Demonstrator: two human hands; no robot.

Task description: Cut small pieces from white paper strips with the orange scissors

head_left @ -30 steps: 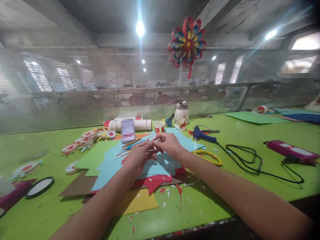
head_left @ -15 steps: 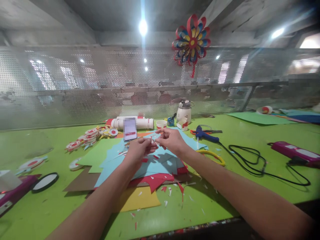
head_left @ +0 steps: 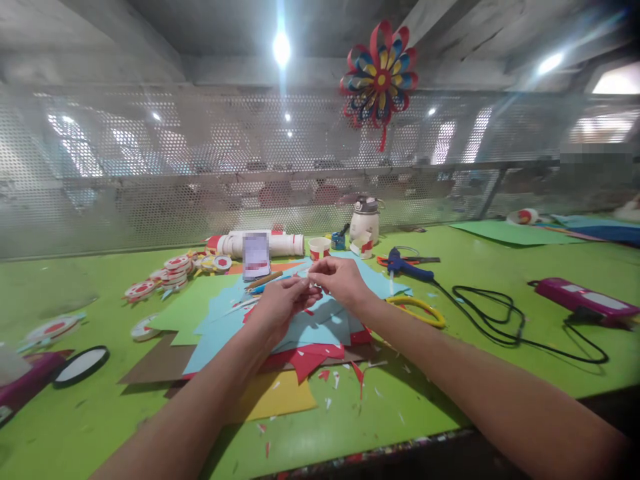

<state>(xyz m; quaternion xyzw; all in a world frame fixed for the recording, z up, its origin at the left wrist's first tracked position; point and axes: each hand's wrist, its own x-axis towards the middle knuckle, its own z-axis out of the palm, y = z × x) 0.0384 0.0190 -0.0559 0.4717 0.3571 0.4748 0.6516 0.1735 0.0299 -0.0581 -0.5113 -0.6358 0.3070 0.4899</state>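
My left hand (head_left: 286, 301) is closed in a pinch, thumb against the fingers, on a small whitish piece (head_left: 309, 275) that is mostly hidden. Thumb and fingers of my right hand (head_left: 341, 280) meet at the same piece from the other side. Its exact kind is too small to tell. Both hands are over a pile of light blue paper sheets (head_left: 320, 328). Just past my left hand lie a blue pen (head_left: 264, 288) and a brown stick-like tool (head_left: 263, 279). A phone (head_left: 256, 257) stands propped behind them.
Yellow-handled scissors (head_left: 417, 312) and a blue glue gun (head_left: 407, 267) with a black cord lie right. Paper cups (head_left: 320, 248), a bottle (head_left: 365, 220) and white rolls (head_left: 287, 244) stand behind. Round red-white paper pieces (head_left: 175, 267) are stacked left. Paper scraps (head_left: 325, 377) litter the front.
My right hand's fingers have closed in toward my left fingertips and now meet at the small piece. The whole view has shifted slightly.
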